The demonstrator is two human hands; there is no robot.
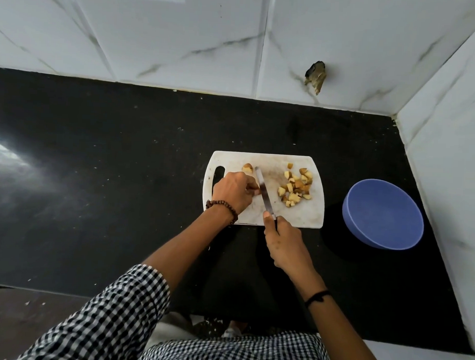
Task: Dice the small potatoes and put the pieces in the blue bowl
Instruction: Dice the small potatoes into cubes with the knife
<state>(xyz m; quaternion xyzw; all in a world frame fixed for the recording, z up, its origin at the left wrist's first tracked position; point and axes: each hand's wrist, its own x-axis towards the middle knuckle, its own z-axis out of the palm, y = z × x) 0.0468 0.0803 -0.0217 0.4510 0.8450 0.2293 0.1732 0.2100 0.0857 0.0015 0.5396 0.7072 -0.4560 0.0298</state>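
Left hand pinches potato piece on cutting board; right hand grips knife (blade beside piece); diced pile at board's right; blue bowl right of board.

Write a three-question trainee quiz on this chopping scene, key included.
1. True or false: the blue bowl already holds diced pieces.
2. The right hand grips: A) the knife, B) a spoon, C) the bowl.
3. What is the left hand doing?
Key: 1 false, the diced pieces lie on the cutting board; 2 A; 3 holding a potato piece on the board beside the blade.
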